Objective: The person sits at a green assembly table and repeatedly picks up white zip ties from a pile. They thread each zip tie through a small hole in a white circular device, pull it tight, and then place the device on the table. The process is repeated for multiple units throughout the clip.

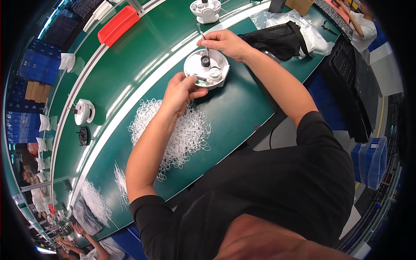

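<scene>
A round white plastic housing [195, 66] is held tilted above the green bench. It has a black cylindrical hub at its middle and a small round white part near its lower right rim. My left hand [178, 92] grips the near left edge, thumb on top and fingers partly hidden below. Over the far side of the housing, my right hand [223, 43] pinches a slim silvery rod-like piece [202, 35]. Its lower end comes down beside the black hub; whether it touches the hub I cannot tell.
White cord loops [186, 134] lie heaped below my left forearm. Beyond runs a green conveyor [115, 73] with similar white units [84, 112] and a red bin [118, 26]. Black fabric [277, 41] and clear plastic bags lie at the right. Other people work at both ends.
</scene>
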Demonstrator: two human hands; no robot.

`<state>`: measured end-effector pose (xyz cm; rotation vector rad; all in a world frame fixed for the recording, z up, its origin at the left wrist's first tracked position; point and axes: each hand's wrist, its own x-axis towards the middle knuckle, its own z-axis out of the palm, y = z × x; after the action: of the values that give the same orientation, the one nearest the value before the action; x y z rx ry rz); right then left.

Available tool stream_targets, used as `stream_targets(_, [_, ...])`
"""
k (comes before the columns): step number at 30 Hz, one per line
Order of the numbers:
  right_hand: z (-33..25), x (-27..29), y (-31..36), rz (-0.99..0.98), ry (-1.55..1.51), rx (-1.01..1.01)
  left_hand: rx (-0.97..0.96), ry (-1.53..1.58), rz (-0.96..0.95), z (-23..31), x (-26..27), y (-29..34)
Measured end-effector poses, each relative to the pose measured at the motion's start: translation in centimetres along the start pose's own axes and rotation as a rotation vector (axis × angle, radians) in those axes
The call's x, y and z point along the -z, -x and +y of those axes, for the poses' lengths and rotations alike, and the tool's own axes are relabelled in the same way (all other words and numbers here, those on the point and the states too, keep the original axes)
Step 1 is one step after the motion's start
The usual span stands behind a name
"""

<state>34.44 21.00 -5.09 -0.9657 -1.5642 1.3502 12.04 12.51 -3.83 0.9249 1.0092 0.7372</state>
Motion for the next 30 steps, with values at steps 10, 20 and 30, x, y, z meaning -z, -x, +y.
stream_targets(10, [-1.2,-0.7,0.4,-0.094,0.152,-0.005,-0.190,-0.814,0.249,1.8,5.4,-0.5])
stream_targets(20, [-1.8,-0.7,0.3,-0.083,0.112,-0.077,-0.139,-1.312,0.178,-0.1,4.4,-1.3])
stream_targets(30, [-2.7,-0.5,0.9,-0.103,0.159,-0.063,-0.273,-1.143,0.132,0.1,5.3,-0.9])
